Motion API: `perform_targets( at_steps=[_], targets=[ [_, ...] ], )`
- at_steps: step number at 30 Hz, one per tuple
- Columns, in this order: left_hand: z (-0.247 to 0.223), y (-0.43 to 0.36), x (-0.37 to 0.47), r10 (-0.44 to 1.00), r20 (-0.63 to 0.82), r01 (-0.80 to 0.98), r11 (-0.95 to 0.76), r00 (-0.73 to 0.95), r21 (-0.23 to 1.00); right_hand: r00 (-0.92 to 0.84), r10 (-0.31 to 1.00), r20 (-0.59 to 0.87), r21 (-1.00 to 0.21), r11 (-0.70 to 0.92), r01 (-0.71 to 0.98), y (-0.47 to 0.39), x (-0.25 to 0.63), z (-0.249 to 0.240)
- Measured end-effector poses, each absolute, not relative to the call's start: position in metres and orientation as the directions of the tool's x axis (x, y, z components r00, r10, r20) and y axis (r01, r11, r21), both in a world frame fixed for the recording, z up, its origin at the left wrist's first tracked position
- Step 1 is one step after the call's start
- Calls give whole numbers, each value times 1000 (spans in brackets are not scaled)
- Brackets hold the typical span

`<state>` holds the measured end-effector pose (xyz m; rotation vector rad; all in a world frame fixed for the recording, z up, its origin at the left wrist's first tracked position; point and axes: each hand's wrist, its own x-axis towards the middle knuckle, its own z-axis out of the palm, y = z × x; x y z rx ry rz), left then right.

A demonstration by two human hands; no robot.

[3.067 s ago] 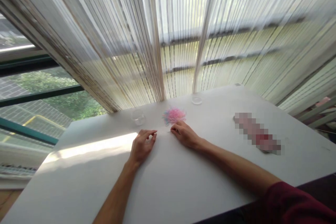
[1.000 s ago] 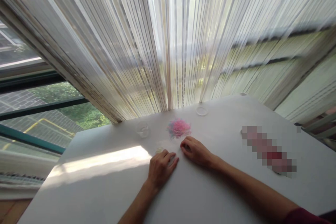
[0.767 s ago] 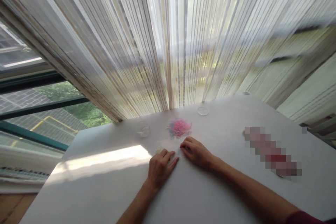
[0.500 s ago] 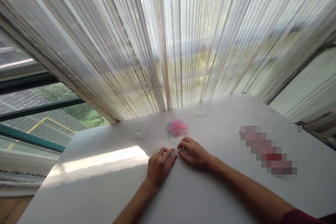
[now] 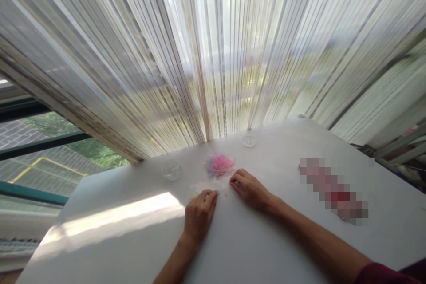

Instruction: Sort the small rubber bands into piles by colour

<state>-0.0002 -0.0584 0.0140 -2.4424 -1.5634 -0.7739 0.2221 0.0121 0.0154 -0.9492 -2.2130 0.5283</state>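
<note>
A loose pile of thin pink and pale blue strips (image 5: 219,165) lies on the white table (image 5: 140,248). My right hand (image 5: 250,189) is closed in a pinch just right of the pile's near edge; whatever its fingertips hold is too small to make out. Below the pile, my left hand (image 5: 200,212) rests low over the table with thumb and fingers pressed together, their contents hidden. Pale yellowish bits (image 5: 193,194) lie beside its knuckles. A small gap separates the two hands, with tiny faint specks on the table there.
A clear round dish (image 5: 171,171) stands left of the pile, and a clear shallow round piece (image 5: 249,141) lies at the back edge. To the right is a long pinkish item (image 5: 333,191), blurred into blocks. Striped sheer curtains (image 5: 219,53) hang behind the table.
My hands, fingertips nearly together before, have moved apart. The right one has shifted right and slightly away from me, nearer the pile's edge. The whole view has turned slightly.
</note>
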Motion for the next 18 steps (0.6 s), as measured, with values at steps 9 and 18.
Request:
perform_targets(
  at_steps=[9,18],
  targets=[
    [15,-61,1,802,516,881,-441,301,170,-210,886,414,-620,444,647,80,242,30],
    [14,-61,0,781,560,880,-441,278,179,-362,829,427,-597,559,575,47,225,25]
  ],
)
